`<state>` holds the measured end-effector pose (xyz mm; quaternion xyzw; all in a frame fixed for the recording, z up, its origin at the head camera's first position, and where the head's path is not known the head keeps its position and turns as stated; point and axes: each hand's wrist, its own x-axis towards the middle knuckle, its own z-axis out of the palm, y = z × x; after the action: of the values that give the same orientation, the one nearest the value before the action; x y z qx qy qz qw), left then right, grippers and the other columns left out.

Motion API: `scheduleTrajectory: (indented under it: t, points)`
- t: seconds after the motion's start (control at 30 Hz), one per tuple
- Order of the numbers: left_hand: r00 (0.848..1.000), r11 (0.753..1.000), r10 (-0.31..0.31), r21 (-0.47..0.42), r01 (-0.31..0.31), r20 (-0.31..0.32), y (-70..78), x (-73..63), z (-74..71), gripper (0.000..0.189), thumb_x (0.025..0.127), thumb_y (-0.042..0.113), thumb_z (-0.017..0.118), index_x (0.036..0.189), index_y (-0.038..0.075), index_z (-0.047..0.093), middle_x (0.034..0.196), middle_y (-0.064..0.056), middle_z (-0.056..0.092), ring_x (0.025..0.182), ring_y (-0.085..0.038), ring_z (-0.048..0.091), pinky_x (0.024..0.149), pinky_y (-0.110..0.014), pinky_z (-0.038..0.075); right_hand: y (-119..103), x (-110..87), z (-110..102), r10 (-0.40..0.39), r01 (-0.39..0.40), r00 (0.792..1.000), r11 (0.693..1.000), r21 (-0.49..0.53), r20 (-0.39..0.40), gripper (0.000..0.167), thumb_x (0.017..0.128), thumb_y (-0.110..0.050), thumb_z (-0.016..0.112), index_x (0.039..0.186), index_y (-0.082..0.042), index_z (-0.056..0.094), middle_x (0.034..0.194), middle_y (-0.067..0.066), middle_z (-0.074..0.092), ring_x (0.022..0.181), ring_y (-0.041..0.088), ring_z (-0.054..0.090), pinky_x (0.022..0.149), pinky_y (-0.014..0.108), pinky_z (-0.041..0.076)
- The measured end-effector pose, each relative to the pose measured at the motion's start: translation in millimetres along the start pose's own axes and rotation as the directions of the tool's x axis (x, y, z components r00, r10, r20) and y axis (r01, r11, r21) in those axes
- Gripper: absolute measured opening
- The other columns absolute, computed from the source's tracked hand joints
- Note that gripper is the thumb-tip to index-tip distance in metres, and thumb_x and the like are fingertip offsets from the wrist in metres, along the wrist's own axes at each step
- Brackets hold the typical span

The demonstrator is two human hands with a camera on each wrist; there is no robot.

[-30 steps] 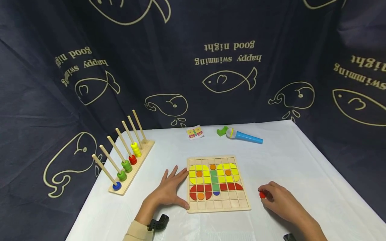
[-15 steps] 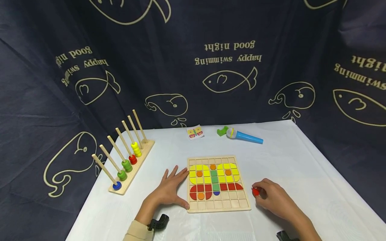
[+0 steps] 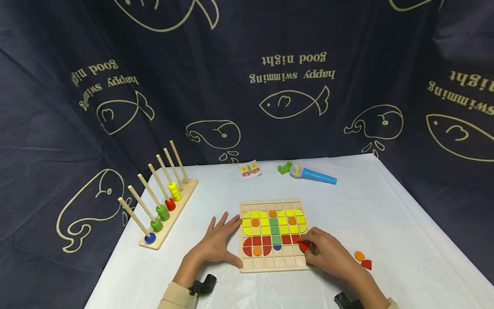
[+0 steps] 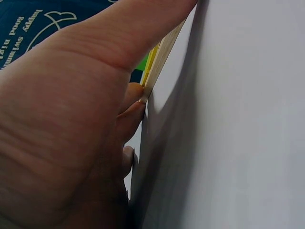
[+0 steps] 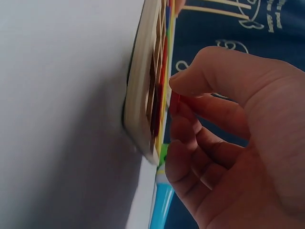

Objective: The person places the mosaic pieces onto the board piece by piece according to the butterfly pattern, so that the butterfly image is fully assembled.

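A wooden grid board (image 3: pixel 289 262) lies on the white-covered table, with yellow, red, green, orange and blue flat pieces set in its squares. My left hand (image 3: pixel 217 243) rests spread along the board's left edge, its forefinger and thumb at the rim. Over the right part of the board, my right hand (image 3: pixel 328 254) pinches a small red flat piece (image 3: pixel 303 246), just below the row of red pieces. In the right wrist view the red piece (image 5: pixel 175 102) shows edge-on between thumb and forefinger, close to the board's surface; its full outline is hidden.
Right of the right hand lie an orange disc (image 3: pixel 359 256) and another red piece (image 3: pixel 366 265). A peg abacus (image 3: pixel 170 225) with coloured beads stands on the left. At the back are a butterfly picture card (image 3: pixel 249 170), a green block (image 3: pixel 284 168) and a blue toy microphone (image 3: pixel 318 176).
My right hand has carried the red piece leftward from the table to over the board, uncovering the orange disc and the other red piece. The left hand has stayed put.
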<state>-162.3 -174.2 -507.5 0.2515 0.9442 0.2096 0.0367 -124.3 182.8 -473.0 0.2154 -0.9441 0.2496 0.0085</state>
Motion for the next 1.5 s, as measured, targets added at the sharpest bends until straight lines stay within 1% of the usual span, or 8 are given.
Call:
scheduleTrajectory:
  t: [0.17,0.4,0.63,0.8,1.0,1.2,1.4,1.5]
  points:
    - [1.0,1.0,0.007,-0.008,-0.007,-0.004,0.4,-2.1,-1.7,0.133,0.044,0.081,0.074,0.152,0.017,0.03,0.157,0.0,0.024,0.144,-0.034,0.006,0.111,-0.06,-0.002,-7.9,3.0,6.6,-0.055,0.055,0.998,0.998,-0.002,0.014,0.034,0.073,-0.011,0.07,0.107,-0.017,0.073,0.087,-0.012,0.051,0.071,0.006,0.046,0.058,0.02,0.04]
    - [1.0,1.0,-0.003,0.01,0.003,0.005,0.4,0.3,-0.7,0.133,0.044,0.082,0.073,0.153,0.02,0.028,0.158,0.003,0.022,0.145,-0.031,0.004,0.111,-0.057,-0.004,-17.1,8.1,14.5,-0.096,0.096,0.995,0.995,-0.005,0.031,0.03,0.078,-0.013,0.07,0.108,-0.018,0.073,0.089,-0.013,0.051,0.073,0.005,0.047,0.061,0.02,0.042]
    - [1.0,1.0,-0.012,0.003,0.012,0.002,1.0,1.5,0.1,0.133,0.043,0.082,0.073,0.153,0.02,0.03,0.157,0.003,0.023,0.145,-0.03,0.004,0.111,-0.057,-0.004,-20.0,12.2,18.9,-0.152,0.153,0.987,0.988,-0.015,0.044,0.027,0.082,-0.014,0.07,0.109,-0.017,0.072,0.094,-0.012,0.054,0.075,0.004,0.048,0.066,0.022,0.046]
    - [1.0,1.0,-0.012,0.001,0.012,0.003,0.8,1.6,0.5,0.133,0.044,0.082,0.073,0.153,0.02,0.03,0.157,0.003,0.023,0.145,-0.03,0.004,0.111,-0.057,-0.004,-19.4,11.8,19.6,-0.144,0.145,0.988,0.989,-0.018,0.053,0.027,0.082,-0.016,0.07,0.109,-0.017,0.072,0.093,-0.012,0.052,0.075,0.005,0.047,0.066,0.021,0.044]
    - [1.0,1.0,-0.005,0.002,0.005,-0.002,1.2,1.2,0.3,0.132,0.044,0.082,0.073,0.152,0.019,0.031,0.157,0.002,0.024,0.145,-0.031,0.004,0.111,-0.058,-0.003,-19.3,11.8,20.7,-0.128,0.128,0.992,0.99,-0.055,0.011,0.026,0.081,-0.018,0.073,0.108,-0.019,0.072,0.09,-0.012,0.05,0.074,0.004,0.045,0.065,0.021,0.043]
    - [1.0,1.0,0.012,-0.008,-0.012,-0.016,0.8,1.1,0.9,0.131,0.045,0.08,0.074,0.152,0.017,0.032,0.157,0.0,0.025,0.145,-0.033,0.006,0.11,-0.06,-0.002,-18.4,11.7,22.5,-0.078,0.076,0.997,0.992,-0.1,-0.015,0.031,0.08,-0.022,0.075,0.11,-0.022,0.071,0.085,-0.015,0.046,0.073,0.004,0.043,0.064,0.02,0.04]
    - [1.0,1.0,-0.003,-0.003,0.003,-0.011,0.8,1.4,0.5,0.132,0.044,0.081,0.074,0.152,0.019,0.031,0.157,0.002,0.023,0.145,-0.031,0.004,0.111,-0.058,-0.004,-17.6,11.5,21.2,-0.03,0.029,1.0,0.994,-0.108,-0.003,0.028,0.08,-0.026,0.076,0.107,-0.024,0.071,0.084,-0.016,0.046,0.073,0.005,0.043,0.064,0.021,0.039]
    - [1.0,1.0,0.001,-0.002,-0.001,-0.012,1.4,1.3,0.3,0.132,0.044,0.081,0.074,0.152,0.018,0.031,0.157,0.002,0.024,0.145,-0.031,0.005,0.111,-0.058,-0.003,-15.9,10.0,19.5,-0.023,0.023,1.0,0.995,-0.1,0.006,0.025,0.079,-0.027,0.076,0.105,-0.025,0.072,0.082,-0.015,0.045,0.074,0.005,0.043,0.063,0.021,0.039]
